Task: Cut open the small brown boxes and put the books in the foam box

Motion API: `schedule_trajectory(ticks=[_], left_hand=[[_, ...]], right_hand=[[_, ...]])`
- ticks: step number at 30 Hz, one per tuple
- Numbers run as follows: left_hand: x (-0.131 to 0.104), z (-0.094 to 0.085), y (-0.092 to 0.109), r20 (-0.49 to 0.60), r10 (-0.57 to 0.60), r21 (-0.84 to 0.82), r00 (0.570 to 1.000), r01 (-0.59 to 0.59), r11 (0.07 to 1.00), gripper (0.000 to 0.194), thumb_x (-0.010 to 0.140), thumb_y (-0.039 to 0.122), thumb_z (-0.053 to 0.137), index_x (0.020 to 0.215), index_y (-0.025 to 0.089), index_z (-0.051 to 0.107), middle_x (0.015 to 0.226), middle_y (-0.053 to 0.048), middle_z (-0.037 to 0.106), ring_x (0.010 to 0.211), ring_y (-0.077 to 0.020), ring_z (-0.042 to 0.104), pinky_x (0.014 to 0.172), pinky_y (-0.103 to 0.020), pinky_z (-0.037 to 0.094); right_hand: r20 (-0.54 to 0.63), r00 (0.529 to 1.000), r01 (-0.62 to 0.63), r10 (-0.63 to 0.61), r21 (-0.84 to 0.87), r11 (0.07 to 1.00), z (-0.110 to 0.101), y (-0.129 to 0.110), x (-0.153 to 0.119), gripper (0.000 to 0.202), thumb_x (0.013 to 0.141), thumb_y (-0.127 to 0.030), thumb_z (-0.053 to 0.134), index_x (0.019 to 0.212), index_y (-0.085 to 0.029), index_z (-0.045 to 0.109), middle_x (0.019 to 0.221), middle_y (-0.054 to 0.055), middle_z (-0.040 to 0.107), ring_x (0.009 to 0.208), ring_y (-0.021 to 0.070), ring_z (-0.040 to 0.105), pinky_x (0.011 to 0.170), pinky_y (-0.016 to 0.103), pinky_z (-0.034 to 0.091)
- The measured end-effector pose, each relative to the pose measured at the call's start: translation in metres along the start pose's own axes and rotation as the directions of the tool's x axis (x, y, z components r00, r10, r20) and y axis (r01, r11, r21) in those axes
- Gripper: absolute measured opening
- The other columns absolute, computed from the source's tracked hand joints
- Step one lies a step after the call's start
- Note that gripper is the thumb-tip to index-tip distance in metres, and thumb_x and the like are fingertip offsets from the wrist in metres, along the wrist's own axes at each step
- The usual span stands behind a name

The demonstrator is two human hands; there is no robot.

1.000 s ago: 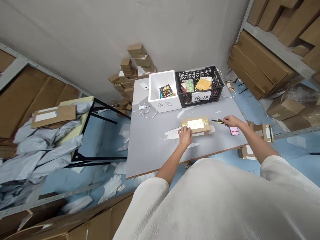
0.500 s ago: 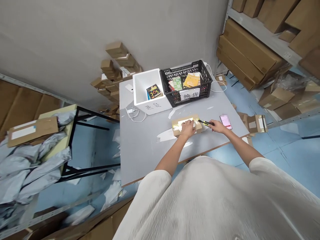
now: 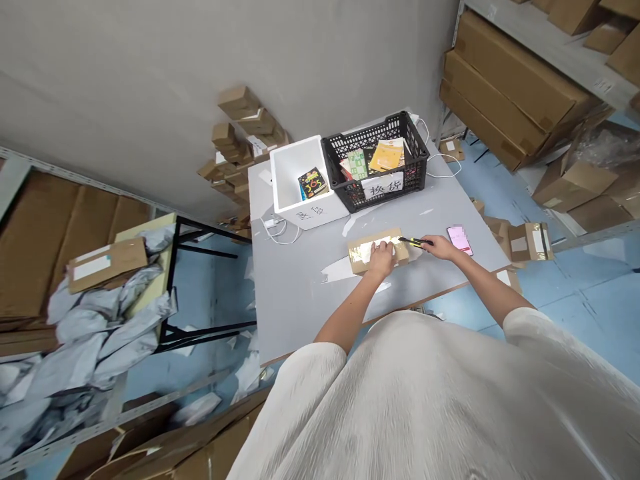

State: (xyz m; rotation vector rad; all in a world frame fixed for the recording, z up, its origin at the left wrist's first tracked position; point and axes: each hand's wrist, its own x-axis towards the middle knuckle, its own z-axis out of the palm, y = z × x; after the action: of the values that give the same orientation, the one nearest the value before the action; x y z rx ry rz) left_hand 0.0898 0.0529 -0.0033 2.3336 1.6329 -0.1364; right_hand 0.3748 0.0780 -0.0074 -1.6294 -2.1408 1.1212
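Observation:
A taped cardboard box (image 3: 356, 256) with a white label lies near the front of the grey table (image 3: 295, 300). My left hand (image 3: 382, 259) rests on top of it, fingers spread over the label. In my right hand (image 3: 440, 247) is a black and yellow utility knife (image 3: 416, 242), gripped by its handle. The knife's tip is at the upper right end of the box; whether the blade cuts into the tape is too small to tell. To the right of my right hand lies a phone (image 3: 459, 241) with a pink screen.
Behind the box stand a white foam box (image 3: 313, 217) holding books and a black plastic crate (image 3: 424, 175) with more books. A white cable (image 3: 280, 233) lies at the left. Grey mailing bags (image 3: 75, 353) heap on the left; cardboard boxes (image 3: 505, 93) fill the right shelf.
The camera view has shifted slightly, so the scene sits a little further right. My left hand stays on the box and the knife stays at its right end, with little visible movement.

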Motion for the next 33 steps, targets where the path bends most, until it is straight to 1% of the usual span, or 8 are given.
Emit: schedule_trajectory(ticks=[5,10,13,17,20,25,30,33], left_hand=[[-0.002,0.007,0.002,-0.025,-0.016,-0.013,1.000,0.016,1.000,0.064,0.094,0.033,0.078,0.152,0.021,0.053,0.147,-0.018,0.062,0.133,-0.0331,0.065,0.137,-0.056,0.023],[-0.004,0.006,0.005,-0.031,-0.034,-0.031,0.999,0.033,0.999,0.063,0.095,0.030,0.077,0.152,0.021,0.052,0.147,-0.017,0.061,0.129,-0.0322,0.069,0.136,-0.056,0.023],[-0.006,0.005,0.006,-0.038,-0.029,-0.038,0.999,0.028,0.999,0.062,0.096,0.029,0.075,0.153,0.021,0.050,0.149,-0.018,0.060,0.132,-0.0324,0.067,0.136,-0.056,0.023],[-0.009,0.005,0.006,-0.056,-0.027,-0.043,0.998,0.025,0.999,0.061,0.096,0.028,0.075,0.152,0.020,0.050,0.149,-0.018,0.060,0.136,-0.0326,0.064,0.136,-0.055,0.024],[-0.011,0.006,0.007,-0.073,-0.015,-0.051,0.997,0.011,0.999,0.060,0.097,0.028,0.075,0.152,0.022,0.051,0.148,-0.017,0.060,0.139,-0.0330,0.062,0.136,-0.057,0.024],[-0.011,0.004,0.008,-0.073,-0.026,-0.067,0.997,0.021,0.998,0.063,0.097,0.028,0.074,0.154,0.020,0.049,0.149,-0.018,0.059,0.136,-0.0325,0.064,0.136,-0.056,0.024],[-0.012,0.000,0.006,-0.046,-0.022,-0.098,0.999,0.017,0.995,0.067,0.097,0.030,0.072,0.158,0.020,0.046,0.154,-0.019,0.055,0.142,-0.0346,0.059,0.131,-0.053,0.032],[-0.015,-0.006,0.004,-0.099,-0.032,-0.145,0.995,0.018,0.989,0.077,0.098,0.033,0.070,0.167,0.023,0.038,0.167,-0.021,0.045,0.147,-0.0366,0.055,0.123,-0.051,0.042]], right_hand=[[0.100,0.993,0.082,-0.056,-0.274,0.958,-0.020,-0.007,0.024,0.044,0.110,-0.040,0.047,0.138,-0.025,0.077,0.126,0.010,0.082,0.106,0.0277,0.072,0.089,0.034,0.050],[0.117,0.989,0.134,-0.090,-0.464,0.876,-0.028,-0.013,0.048,0.043,0.110,-0.039,0.045,0.136,-0.027,0.078,0.126,0.015,0.080,0.120,0.0343,0.066,0.104,0.046,0.043],[0.109,0.987,0.151,-0.116,-0.408,0.900,-0.029,-0.009,0.057,0.036,0.106,-0.042,0.056,0.126,-0.028,0.082,0.117,0.015,0.081,0.119,0.0363,0.065,0.104,0.048,0.043],[0.176,0.984,0.091,-0.042,-0.281,0.955,-0.032,-0.001,0.058,0.029,0.101,-0.044,0.061,0.112,-0.029,0.083,0.101,0.009,0.082,0.094,0.0290,0.068,0.084,0.036,0.049],[0.270,0.963,0.043,-0.006,-0.129,0.991,-0.033,0.005,0.048,0.030,0.100,-0.046,0.060,0.105,-0.025,0.081,0.089,0.005,0.079,0.077,0.0218,0.065,0.070,0.030,0.046],[0.304,0.953,-0.015,0.006,0.029,0.999,-0.030,0.010,0.019,0.028,0.094,-0.050,0.069,0.091,-0.023,0.077,0.081,0.002,0.076,0.072,0.0185,0.062,0.066,0.026,0.046],[0.255,0.951,-0.205,0.174,0.103,0.973,-0.024,0.010,-0.009,0.025,0.101,-0.046,0.063,0.097,-0.023,0.070,0.086,0.002,0.077,0.067,0.0156,0.063,0.057,0.024,0.044],[0.210,0.949,-0.282,0.237,0.218,0.934,-0.021,0.010,-0.023,0.025,0.104,-0.048,0.063,0.107,-0.023,0.066,0.094,0.005,0.080,0.068,0.0154,0.067,0.053,0.022,0.044]])
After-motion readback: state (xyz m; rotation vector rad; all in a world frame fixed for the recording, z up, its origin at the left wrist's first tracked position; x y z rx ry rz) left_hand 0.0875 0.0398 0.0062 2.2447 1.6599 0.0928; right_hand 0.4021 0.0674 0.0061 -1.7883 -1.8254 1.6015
